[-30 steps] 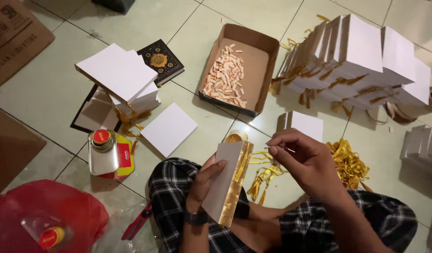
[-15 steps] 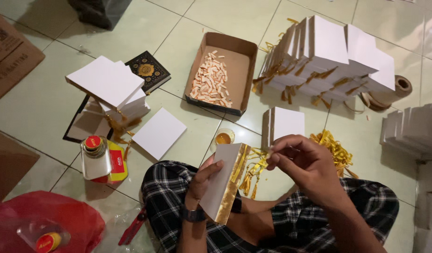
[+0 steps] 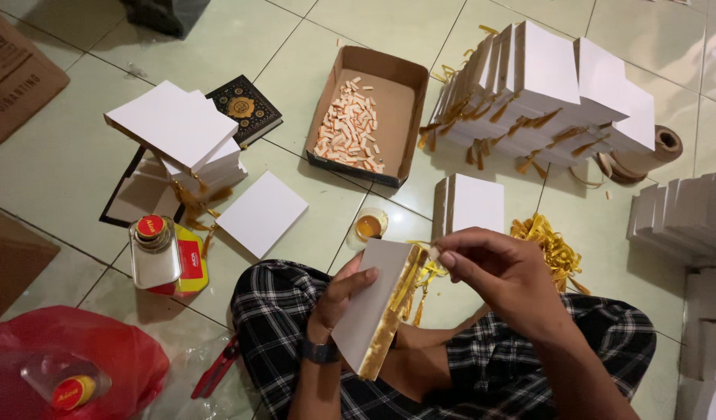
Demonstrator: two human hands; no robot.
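So the biggest thing here is the tiled floor (image 3: 78,163), then the long leaning row of white book blocks (image 3: 552,93) with gold ribbon tails hanging out, top right. Next down is the open cardboard tray (image 3: 401,85) with small pale slips heaped in it, and a smaller stack of white blocks (image 3: 175,128) at left beside a black book with a gold emblem (image 3: 244,109).

The one being worked on is a white book block (image 3: 370,307), plain matte white cover, shiny gold page edges along its long side, tilted over the person's lap in checked trousers. The left hand (image 3: 338,299) grips it from behind, thumb clamped on the cover. The right hand (image 3: 502,272) sits at its top corner, thumb and forefinger pinched together on a thin gold ribbon (image 3: 411,284) that dangles down the gilded edge
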